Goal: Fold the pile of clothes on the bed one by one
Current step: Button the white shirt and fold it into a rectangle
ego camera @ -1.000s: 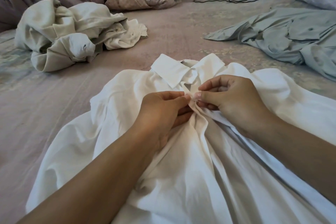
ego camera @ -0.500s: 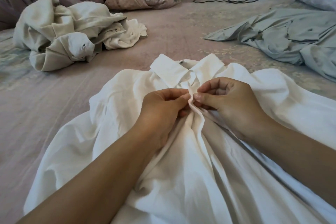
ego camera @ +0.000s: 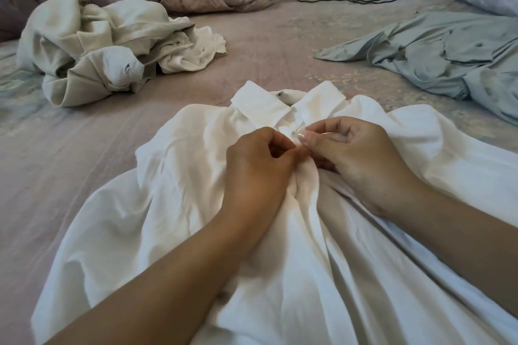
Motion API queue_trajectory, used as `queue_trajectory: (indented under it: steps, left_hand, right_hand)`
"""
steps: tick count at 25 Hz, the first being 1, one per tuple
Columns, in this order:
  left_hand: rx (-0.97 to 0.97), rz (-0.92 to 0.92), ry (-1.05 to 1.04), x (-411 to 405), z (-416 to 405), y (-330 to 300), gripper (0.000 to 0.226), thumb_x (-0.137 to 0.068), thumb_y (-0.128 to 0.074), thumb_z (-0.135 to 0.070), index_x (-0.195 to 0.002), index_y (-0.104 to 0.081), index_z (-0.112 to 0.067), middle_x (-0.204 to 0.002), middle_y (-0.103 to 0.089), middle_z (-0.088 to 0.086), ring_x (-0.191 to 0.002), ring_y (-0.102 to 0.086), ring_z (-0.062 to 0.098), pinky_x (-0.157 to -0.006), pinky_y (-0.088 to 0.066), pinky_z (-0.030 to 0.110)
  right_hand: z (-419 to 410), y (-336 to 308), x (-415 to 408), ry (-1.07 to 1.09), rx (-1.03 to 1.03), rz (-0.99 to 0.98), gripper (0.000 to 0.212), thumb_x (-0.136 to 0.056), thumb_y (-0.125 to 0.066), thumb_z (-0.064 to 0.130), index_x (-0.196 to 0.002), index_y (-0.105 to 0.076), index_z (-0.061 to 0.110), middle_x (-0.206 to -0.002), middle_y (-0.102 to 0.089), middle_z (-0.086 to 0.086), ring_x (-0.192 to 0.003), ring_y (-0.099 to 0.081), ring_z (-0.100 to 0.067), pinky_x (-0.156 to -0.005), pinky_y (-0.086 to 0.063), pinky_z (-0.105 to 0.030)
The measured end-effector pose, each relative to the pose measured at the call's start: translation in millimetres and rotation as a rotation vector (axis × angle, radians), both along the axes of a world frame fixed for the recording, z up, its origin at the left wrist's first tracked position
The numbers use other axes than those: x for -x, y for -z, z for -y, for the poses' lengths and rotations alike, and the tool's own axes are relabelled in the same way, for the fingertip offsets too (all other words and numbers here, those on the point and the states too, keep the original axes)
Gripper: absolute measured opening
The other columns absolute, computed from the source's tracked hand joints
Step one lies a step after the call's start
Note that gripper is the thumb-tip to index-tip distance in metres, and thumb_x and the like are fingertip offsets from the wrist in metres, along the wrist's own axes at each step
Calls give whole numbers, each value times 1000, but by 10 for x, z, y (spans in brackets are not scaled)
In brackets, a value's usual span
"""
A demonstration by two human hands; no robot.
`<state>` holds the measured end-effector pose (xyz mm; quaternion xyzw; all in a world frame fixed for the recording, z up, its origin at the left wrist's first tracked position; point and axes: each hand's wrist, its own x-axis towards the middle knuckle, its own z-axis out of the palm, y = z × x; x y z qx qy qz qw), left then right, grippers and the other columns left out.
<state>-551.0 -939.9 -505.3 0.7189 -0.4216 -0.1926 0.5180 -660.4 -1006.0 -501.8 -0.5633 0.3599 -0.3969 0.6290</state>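
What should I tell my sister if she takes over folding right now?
Left hand and right hand: both pinch the front edges of the white shirt just below its collar, seemingly fastening a button.
The shirt lies face up and spread on the bed, not yet folded.
The beige pile at far left is crumpled and unfolded.
The grey-green garment at far right is also loose.
Done: the shirt is laid out. No folded garment is in view.
Left: probably finish the button, fold the shirt, then the others one by one.

White shirt (ego camera: 173,204) hem runs past the bottom edge.
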Motion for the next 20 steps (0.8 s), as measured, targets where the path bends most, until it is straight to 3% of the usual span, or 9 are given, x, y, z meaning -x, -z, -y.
queue_trajectory:
  steps: [3,8,11,15,20]
  left_hand:
    - [26,218,18,24,17,19,8,-82,-73,-18,-75,-69,-15,-71,-65,-8,-73,-56,4,-67,-42,13]
    - [113,305,30,24,12,38,3,-80,-73,-12,-77,-72,-11,-76,-69,-5,-78,-55,4,-74,-39,11]
    - [128,281,40,28,-12,36,4,-82,-72,-10,-80,-74,-14,-80,-68,-15,-70,-56,-4,-74,-39,4]
    - [123,308,29,47,-27,33,4,-84,-71,-16,-84,-76,-16,-79,-70,-12,-83,-58,-1,-74,-40,6]
    - [57,72,30,33,-44,9,11,-83,-72,-20,-72,-73,-23,-67,-69,-16,-68,-63,-5,-63,-42,5]
  right_hand:
    - [10,4,-1,8,-31,9,11,-79,-71,5,-84,-62,6,-70,-70,-8,-63,-68,-13,-59,-55,-20]
    - [43,22,-12,30,-67,95,14,-78,-68,-3,-78,-59,7,-56,-65,-2,-54,-65,-10,-56,-53,-18]
    - [43,31,-16,53,-20,80,14,-79,-68,-5,-77,-59,7,-56,-65,-2,-55,-65,-11,-57,-54,-20]
    - [26,32,-21,63,45,54,14,-81,-67,-5,-79,-59,6,-54,-64,0,-51,-63,-9,-50,-51,-19]
    - [2,22,-8,58,142,4,19,-84,-65,-5,-83,-55,11,-63,-65,-2,-55,-63,-7,-47,-50,-19]
